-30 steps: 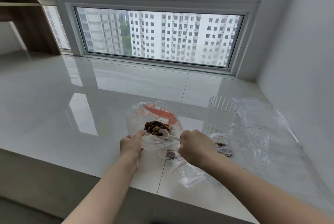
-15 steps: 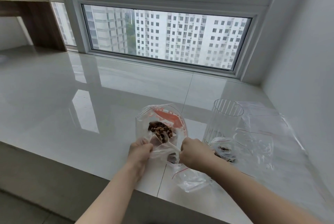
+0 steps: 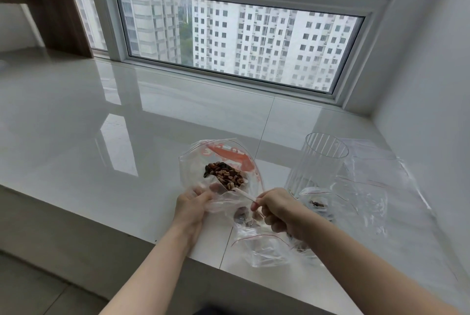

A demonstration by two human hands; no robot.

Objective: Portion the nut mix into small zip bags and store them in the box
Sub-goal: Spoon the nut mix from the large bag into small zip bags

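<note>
Holding the big bag (image 3: 218,162) by its near edge, the left hand (image 3: 192,206) has its fingers curled into the plastic, so the bag's mouth gapes just beyond it. The nut mix (image 3: 225,176) sits in a dark heap inside that bag, just beyond the two hands. The right hand (image 3: 282,210) is curled round the handle of a white spoon (image 3: 244,195), whose tip reaches toward the nuts. Under and just in front of the right hand lies a small zip bag (image 3: 264,246) with a red seal line and a few nuts in it, lying on the white worktop (image 3: 101,157). Just beyond the right hand stands a clear ribbed cup (image 3: 320,159), upright. To the right of that hand more clear bags (image 3: 368,187) lie flat, one holding a few nuts. Farther beyond both hands is a window (image 3: 241,45).
</note>
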